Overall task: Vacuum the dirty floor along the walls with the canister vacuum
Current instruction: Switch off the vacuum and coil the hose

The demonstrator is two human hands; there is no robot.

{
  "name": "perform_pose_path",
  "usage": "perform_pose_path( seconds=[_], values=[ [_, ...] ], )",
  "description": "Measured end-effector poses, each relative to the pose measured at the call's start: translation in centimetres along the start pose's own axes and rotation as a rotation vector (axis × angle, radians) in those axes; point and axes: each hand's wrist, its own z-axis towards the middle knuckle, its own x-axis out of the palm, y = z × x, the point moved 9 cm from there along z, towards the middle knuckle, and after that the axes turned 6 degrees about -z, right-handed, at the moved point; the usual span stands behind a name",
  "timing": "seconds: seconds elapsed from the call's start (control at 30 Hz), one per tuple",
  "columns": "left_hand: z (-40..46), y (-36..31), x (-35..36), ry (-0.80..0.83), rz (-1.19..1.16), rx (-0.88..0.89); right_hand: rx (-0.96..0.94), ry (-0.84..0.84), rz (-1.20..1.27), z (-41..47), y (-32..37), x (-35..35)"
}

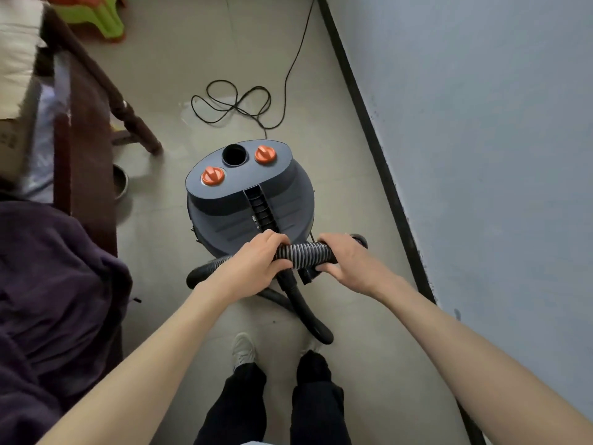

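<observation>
A dark grey canister vacuum [247, 200] with two orange knobs and a round open port on top stands on the beige floor [353, 175] in front of my feet. Its ribbed black hose [305, 253] runs across the near side of the canister. My left hand [256, 264] grips the hose on the left. My right hand [346, 261] grips its black end cuff on the right. More of the hose loops down to the floor between my hands toward my shoes.
The black power cord [234, 104] lies coiled on the floor beyond the vacuum and runs away along the black baseboard [378, 152] of the pale wall [481, 139] on the right. A dark wooden bed frame [86, 149] with purple bedding [54, 284] fills the left. A green stool [96, 17] stands far back.
</observation>
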Motion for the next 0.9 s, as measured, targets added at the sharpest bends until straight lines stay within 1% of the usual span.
perform_pose_path(
  seconds=[0.1,0.2,0.23,0.3,0.4,0.47,0.53,0.63,0.73,0.8,0.9],
  values=[
    [-0.1,1.8,1.5,-0.007,-0.030,-0.067,-0.090,0.020,-0.005,0.1,-1.8,0.9],
    [-0.7,5.5,4.2,0.040,0.039,-0.227,-0.115,0.056,-0.007,-0.6,-5.7,1.7],
    [-0.8,6.5,5.1,0.037,0.034,-0.268,-0.112,0.063,-0.011,-0.7,-7.2,1.8],
    [-0.5,7.3,6.2,-0.025,-0.014,-0.318,-0.090,0.105,-0.024,-0.5,-9.5,2.4],
    [0.8,6.0,6.2,-0.190,-0.082,-0.295,-0.055,0.186,-0.041,0.1,-11.5,4.1],
    [1.3,5.0,6.6,-0.241,-0.112,-0.287,-0.049,0.223,-0.031,0.5,-11.3,5.2],
    [1.4,4.8,7.5,-0.274,-0.130,-0.296,-0.043,0.220,0.005,1.1,-10.6,5.8],
    [0.9,6.0,9.0,-0.362,-0.160,-0.284,-0.065,0.260,-0.032,2.2,-10.1,7.9],
    [0.4,8.1,10.0,-0.434,-0.110,-0.282,-0.104,0.326,-0.119,3.2,-9.9,10.9],
    [0.4,9.4,10.4,-0.486,-0.080,-0.302,-0.092,0.338,-0.122,4.1,-9.9,12.4],
    [1.0,11.3,11.3,-0.521,-0.090,-0.327,-0.062,0.350,-0.138,5.4,-10.2,14.3]
  ],
)
